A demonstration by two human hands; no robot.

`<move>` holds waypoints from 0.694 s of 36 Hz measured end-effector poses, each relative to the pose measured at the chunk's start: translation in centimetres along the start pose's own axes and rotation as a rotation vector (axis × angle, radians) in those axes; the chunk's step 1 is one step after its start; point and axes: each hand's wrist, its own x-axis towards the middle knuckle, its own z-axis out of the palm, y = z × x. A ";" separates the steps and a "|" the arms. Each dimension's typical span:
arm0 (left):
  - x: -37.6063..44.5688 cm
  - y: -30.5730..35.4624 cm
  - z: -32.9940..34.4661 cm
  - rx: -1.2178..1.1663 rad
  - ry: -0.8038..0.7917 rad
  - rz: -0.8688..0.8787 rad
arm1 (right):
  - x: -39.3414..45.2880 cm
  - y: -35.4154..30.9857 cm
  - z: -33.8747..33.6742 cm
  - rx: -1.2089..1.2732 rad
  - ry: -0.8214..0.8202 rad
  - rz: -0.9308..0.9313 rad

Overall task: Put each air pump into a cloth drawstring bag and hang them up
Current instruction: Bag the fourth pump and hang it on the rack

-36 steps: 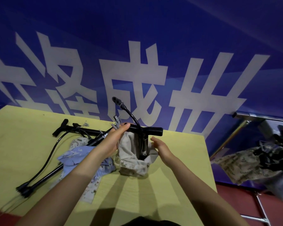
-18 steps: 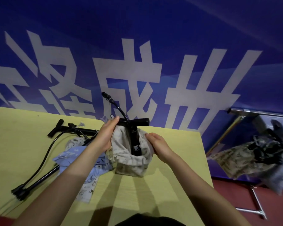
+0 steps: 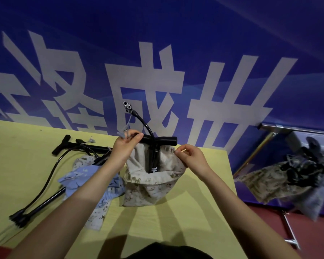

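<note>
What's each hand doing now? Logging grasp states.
Left hand: grips the beige bag rim.
Right hand: pinches the opposite rim.

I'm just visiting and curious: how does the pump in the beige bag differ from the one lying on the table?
The bagged pump stands upright, its lower part hidden in the beige bag; the loose pump lies flat and fully uncovered. The left hand and right hand grip the bag's rim around the first; nothing holds the second. The first's hose curves upward, the second's trails along the table. Both are black with T-handles.
</note>
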 end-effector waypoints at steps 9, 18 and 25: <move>-0.2 0.1 0.5 0.024 -0.054 0.041 | 0.0 -2.6 -0.6 0.473 -0.041 0.231; 0.1 0.6 0.0 0.163 -0.163 0.080 | 0.4 -4.1 -1.6 0.307 0.000 0.190; 0.4 0.6 -0.3 0.234 -0.261 0.081 | -0.8 -6.0 -2.1 0.147 0.160 0.012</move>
